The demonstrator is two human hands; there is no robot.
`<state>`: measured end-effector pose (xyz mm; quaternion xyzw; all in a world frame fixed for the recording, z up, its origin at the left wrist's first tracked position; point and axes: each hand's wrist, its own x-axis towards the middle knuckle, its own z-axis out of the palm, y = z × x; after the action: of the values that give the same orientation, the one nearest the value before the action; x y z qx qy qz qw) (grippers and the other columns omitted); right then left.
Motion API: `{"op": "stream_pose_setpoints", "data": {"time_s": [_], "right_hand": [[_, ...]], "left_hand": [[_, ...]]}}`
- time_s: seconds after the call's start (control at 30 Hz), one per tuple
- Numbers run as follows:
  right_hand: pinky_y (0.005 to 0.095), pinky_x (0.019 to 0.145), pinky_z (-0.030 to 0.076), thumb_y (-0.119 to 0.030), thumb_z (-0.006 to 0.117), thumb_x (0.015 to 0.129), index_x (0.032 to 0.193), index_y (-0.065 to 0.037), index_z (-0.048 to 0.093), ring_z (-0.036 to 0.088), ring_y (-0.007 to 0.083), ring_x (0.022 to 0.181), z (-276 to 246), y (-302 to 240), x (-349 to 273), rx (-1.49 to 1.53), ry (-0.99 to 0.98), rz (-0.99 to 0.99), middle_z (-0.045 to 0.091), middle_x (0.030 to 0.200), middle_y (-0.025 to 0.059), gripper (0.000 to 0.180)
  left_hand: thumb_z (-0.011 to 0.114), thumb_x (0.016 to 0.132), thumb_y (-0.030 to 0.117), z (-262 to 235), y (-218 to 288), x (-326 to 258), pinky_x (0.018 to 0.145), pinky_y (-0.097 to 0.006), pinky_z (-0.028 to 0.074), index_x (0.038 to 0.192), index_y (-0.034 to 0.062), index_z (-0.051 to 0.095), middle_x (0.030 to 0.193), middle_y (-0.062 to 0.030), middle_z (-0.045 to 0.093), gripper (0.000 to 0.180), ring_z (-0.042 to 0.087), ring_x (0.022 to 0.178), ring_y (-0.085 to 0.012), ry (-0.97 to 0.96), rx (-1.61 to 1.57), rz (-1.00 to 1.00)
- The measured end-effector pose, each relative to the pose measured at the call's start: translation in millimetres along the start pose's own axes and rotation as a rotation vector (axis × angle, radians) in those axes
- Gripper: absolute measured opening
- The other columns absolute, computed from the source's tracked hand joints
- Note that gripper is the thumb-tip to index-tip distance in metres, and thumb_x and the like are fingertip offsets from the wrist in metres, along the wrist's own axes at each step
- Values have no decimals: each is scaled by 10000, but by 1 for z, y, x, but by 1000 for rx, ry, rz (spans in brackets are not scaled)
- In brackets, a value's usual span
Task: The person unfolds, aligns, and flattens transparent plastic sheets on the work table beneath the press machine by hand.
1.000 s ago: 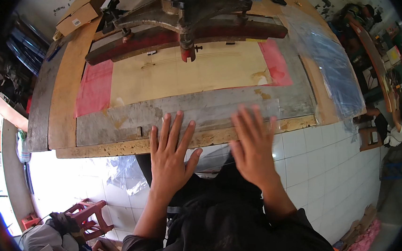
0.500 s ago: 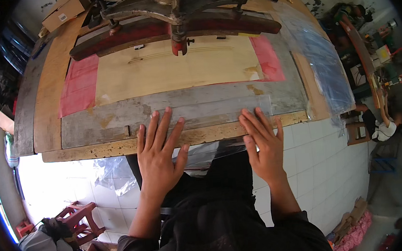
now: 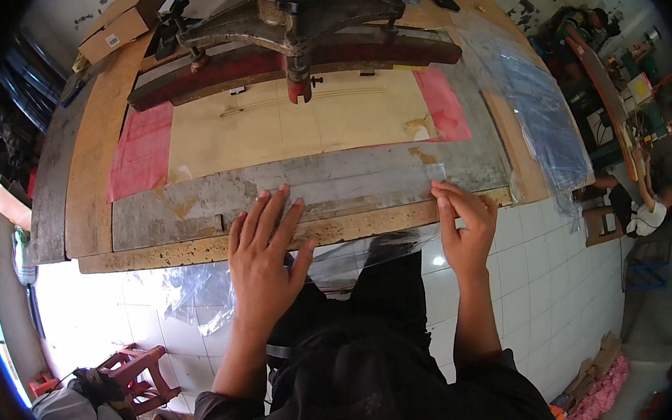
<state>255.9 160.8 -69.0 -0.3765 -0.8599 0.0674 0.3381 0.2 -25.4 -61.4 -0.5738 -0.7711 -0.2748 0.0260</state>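
Observation:
A clear plastic sheet (image 3: 362, 186) lies over the front of the grey metal plate (image 3: 179, 222) and hangs off the table's front edge above my lap. My left hand (image 3: 264, 243) rests flat on the sheet with its fingers spread, fingertips on the plate. At the sheet's right edge, my right hand (image 3: 467, 223) has its thumb and fingers drawn together, pinching the plastic; the fingers partly hide the grip. Beyond the hands, a pale yellow board (image 3: 290, 131) lies on the plate, with pink sheets (image 3: 138, 150) showing at both its ends.
A heavy press with a red bar (image 3: 215, 81) stands over the yellow board. More clear plastic (image 3: 529, 100) covers the table's right side. A cardboard box (image 3: 120, 25) sits at the far left. One person sits at lower left near a red stool (image 3: 148, 375); others are at the right.
My right hand has gone from lying flat with spread fingers to a pinch, shifting right to the sheet's edge. My left hand stays nearly in place. The view has shifted slightly.

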Motion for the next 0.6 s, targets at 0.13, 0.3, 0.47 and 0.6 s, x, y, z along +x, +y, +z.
{"op": "stream_pose_setpoints", "data": {"time_s": [0.13, 0.3, 0.47, 0.6], "right_hand": [[393, 814, 441, -161, 750, 979, 959, -92, 762, 696, 225, 846, 5, 8, 28, 55, 22, -32, 772, 962, 34, 73], [409, 789, 470, -173, 832, 911, 1016, -80, 756, 619, 247, 743, 17, 14, 54, 266, -124, 185, 644, 802, 42, 160], [440, 1065, 429, -182, 857, 876, 1071, -94, 768, 607, 279, 1179, 20, 21, 43, 108, 7, 47, 664, 1167, 54, 232], [449, 1091, 416, -187, 860, 865, 1054, -96, 763, 605, 283, 1216, 21, 22, 49, 125, -23, -8, 679, 1206, 46, 231]], "left_hand": [[753, 937, 189, -6, -9, 12, 1151, -502, 423, 1307, 111, 751, 1468, -85, 671, 379, 602, 1368, -322, 46, -59, 10], [818, 884, 157, -22, -41, 26, 1104, -448, 485, 1251, 87, 766, 1356, -87, 731, 376, 650, 1292, -307, 26, -363, -64], [904, 784, 270, -18, -60, 29, 1248, -539, 326, 1223, 113, 785, 1485, -81, 645, 481, 503, 1471, -306, 110, -59, -3], [899, 790, 284, -15, -57, 27, 1261, -536, 312, 1219, 119, 791, 1457, -74, 668, 472, 525, 1452, -304, 107, -16, -14]]}}
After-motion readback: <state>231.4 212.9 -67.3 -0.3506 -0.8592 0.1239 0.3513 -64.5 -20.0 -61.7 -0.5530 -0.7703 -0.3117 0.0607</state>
